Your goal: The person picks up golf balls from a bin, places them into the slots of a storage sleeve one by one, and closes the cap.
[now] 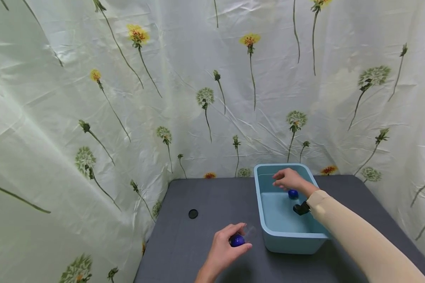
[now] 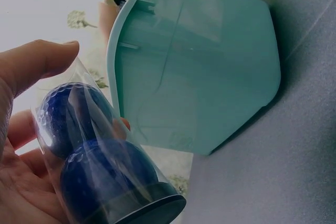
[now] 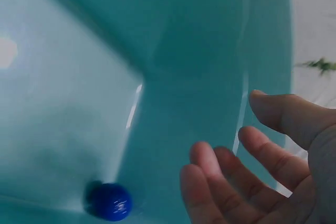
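My left hand [image 1: 221, 251] grips a clear plastic tube [image 2: 123, 135] left of the bin. Two dimpled blue golf balls [image 2: 71, 116] show inside it, stacked above a black end cap [image 2: 157, 211]. Inside the light blue plastic bin [image 1: 287, 235] reaches my right hand [image 1: 289, 179], fingers loosely bent and holding nothing. One blue ball [image 1: 293, 193] lies on the bin floor below this hand; the right wrist view has the same ball [image 3: 111, 202] in a bottom corner, apart from the fingertips.
A round black cap [image 1: 193, 214] lies on the dark grey table [image 1: 177, 239], left of the bin. Behind and at the sides hangs a white curtain [image 1: 184, 114] printed with dandelions. The bin stands toward the table's right side, its high walls around my right hand.
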Demonstrator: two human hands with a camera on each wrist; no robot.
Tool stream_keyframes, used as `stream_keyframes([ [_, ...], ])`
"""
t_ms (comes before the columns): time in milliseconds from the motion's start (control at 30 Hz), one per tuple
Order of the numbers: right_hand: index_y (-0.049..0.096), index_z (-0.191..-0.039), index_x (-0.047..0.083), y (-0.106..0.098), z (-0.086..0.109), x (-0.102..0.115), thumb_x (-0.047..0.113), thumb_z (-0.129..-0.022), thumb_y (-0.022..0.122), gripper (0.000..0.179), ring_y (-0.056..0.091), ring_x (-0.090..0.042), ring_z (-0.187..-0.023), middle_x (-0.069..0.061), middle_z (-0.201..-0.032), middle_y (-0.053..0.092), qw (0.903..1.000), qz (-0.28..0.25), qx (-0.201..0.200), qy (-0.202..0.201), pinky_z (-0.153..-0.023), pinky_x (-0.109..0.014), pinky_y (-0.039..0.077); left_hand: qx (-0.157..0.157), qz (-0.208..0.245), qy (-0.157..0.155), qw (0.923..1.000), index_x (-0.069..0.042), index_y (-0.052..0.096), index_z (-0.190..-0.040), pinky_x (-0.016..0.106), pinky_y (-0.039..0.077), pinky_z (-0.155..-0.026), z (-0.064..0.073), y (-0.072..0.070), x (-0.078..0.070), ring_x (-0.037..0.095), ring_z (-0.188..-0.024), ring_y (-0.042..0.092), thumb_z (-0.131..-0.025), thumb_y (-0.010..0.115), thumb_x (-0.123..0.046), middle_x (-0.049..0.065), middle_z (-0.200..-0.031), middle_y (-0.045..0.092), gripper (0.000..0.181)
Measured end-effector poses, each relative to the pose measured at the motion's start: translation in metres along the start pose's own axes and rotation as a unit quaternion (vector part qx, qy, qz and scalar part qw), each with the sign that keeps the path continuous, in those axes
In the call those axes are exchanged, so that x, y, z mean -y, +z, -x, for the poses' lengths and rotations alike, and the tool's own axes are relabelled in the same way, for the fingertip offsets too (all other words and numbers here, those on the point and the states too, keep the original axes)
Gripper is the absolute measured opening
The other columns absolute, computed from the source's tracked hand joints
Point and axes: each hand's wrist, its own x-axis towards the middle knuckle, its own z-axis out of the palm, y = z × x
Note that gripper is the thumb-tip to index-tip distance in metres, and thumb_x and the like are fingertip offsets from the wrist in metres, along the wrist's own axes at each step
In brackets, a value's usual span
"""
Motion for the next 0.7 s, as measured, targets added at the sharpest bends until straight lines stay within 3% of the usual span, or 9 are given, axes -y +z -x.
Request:
stream_keyframes([
  [200,0.058,-0.131,-0.011,0.003,-0.012,-0.017,0.017,-0.093,0.071,0.049,0.06,-0.022,-0.067,-0.017,-0.096,0.067,0.9953,0.045,0.012,0.085,-0.064,-0.039,0.054,0.002,0.004,-0.009,0.9999,-0.021,0.069,-0.128,0.023,0.053,-0.075,0.003,0.0,0.004,0.007,-0.091,0.061,-0.083,0.084,-0.032,-0.003,-0.105,0.067,0.048],
  [333,0.058,-0.128,-0.013,0.007,-0.015,-0.028,0.015,-0.09,0.074,0.049,0.057,-0.022,-0.064,-0.016,-0.089,0.065,0.9906,0.08,0.008,0.11,-0.061,-0.039,0.053,-0.004,0.001,0.001,1.0,-0.017,0.069,-0.128,0.024,0.054,-0.075,0.005,-0.002,0.006,0.006,-0.09,0.061,-0.084,0.084,-0.033,-0.001,-0.104,0.068,0.05],
  [533,0.053,-0.13,-0.015,0.011,-0.016,-0.041,0.013,-0.086,0.076,0.057,0.061,-0.03,-0.079,-0.026,-0.107,0.063,0.985,0.098,-0.003,0.142,-0.066,-0.041,0.054,-0.006,0.004,-0.006,1.0,-0.025,0.068,-0.129,0.024,0.054,-0.074,0.006,-0.007,0.007,0.006,-0.09,0.062,-0.084,0.084,-0.032,-0.001,-0.105,0.068,0.048],
  [700,0.052,-0.132,-0.016,0.015,-0.016,-0.05,0.012,-0.084,0.077,0.061,0.06,-0.034,-0.092,-0.034,-0.122,0.056,0.9845,0.116,0.015,0.13,-0.068,-0.042,0.054,-0.003,0.001,-0.022,0.9997,-0.027,0.067,-0.129,0.024,0.054,-0.076,0.006,-0.01,0.008,0.007,-0.092,0.062,-0.084,0.084,-0.032,-0.004,-0.105,0.067,0.048],
])
